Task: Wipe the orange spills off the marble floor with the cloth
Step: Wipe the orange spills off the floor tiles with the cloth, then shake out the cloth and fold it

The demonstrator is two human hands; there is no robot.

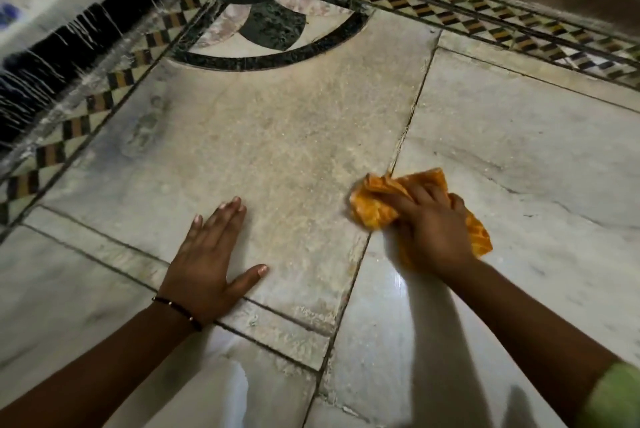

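Here, cloth point(377, 206) under right hand point(433, 227).

Open marble floor point(277, 137) ahead; black fringe point(69, 47) bounds the far left.

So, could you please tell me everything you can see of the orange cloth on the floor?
The cloth is orange with a paler yellowish pattern, soft-looking fabric, crumpled into a loose bunch, not folded flat. It lies on the pale marble floor, straddling a dark joint between two slabs. The right hand presses down on its middle, fingers curled over it, so parts stick out beyond the fingers and beside the wrist. Its outline is slightly blurred. The left hand rests flat on the floor, apart from it.
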